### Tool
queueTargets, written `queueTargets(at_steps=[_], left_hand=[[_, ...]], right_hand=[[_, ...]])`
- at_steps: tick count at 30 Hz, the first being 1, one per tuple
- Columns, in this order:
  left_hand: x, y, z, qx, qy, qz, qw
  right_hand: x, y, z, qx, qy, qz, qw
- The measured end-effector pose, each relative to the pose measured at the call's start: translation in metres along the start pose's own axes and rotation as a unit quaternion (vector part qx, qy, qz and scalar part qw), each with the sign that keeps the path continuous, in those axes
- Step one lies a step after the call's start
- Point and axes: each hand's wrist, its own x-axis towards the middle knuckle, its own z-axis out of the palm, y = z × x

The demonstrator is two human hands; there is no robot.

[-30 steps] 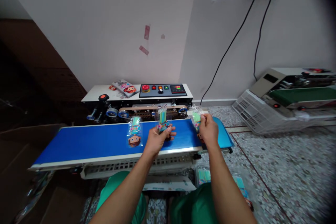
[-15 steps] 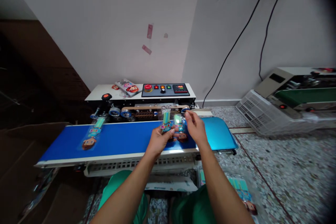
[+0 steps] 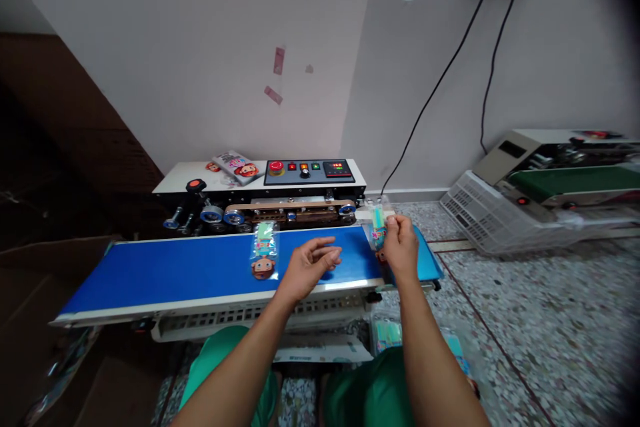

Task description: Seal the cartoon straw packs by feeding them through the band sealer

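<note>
My left hand point(image 3: 309, 270) hovers over the blue conveyor belt point(image 3: 200, 267), fingers apart and holding nothing. To its left, a clear packet point(image 3: 264, 250) lies on the belt, its top edge close to the rollers of the band sealer point(image 3: 290, 203). It shows a green-and-blue strip, bright lettering and a cartoon face. My right hand point(image 3: 403, 247) pinches a similar clear packet point(image 3: 378, 220) by its right side, near the belt's right end. That packet is upright, and the hand partly covers its lower part.
A control panel point(image 3: 309, 172) with lit buttons tops the sealer, beside a printed packet point(image 3: 239, 167). More packets point(image 3: 390, 333) lie below at right. A white plastic crate point(image 3: 470, 213) and a second machine point(image 3: 530, 147) stand on the right. Cardboard point(image 3: 85, 293) is at left.
My left hand has let go of its packet, which now lies further left on the belt. My right hand moved right with a packet. The packet formerly at the far left is gone from view.
</note>
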Motion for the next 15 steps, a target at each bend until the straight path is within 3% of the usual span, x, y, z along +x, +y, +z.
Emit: queueTargets(at_steps=[4, 7, 11, 15], left_hand=[[0.0, -0.001, 0.003, 0.006, -0.013, -0.003, 1.0], [-0.001, -0.002, 0.004, 0.006, -0.017, -0.004, 1.0], [-0.002, -0.003, 0.004, 0.013, -0.021, 0.001, 1.0], [-0.002, -0.007, 0.004, 0.028, -0.032, 0.022, 0.999]], right_hand=[[0.008, 0.013, 0.005, -0.191, -0.045, 0.05, 0.979], [0.009, 0.008, 0.018, -0.241, -0.09, 0.07, 0.964], [0.005, -0.003, 0.036, -0.208, -0.123, 0.027, 0.97], [0.005, -0.007, 0.034, -0.097, -0.086, -0.041, 0.991]])
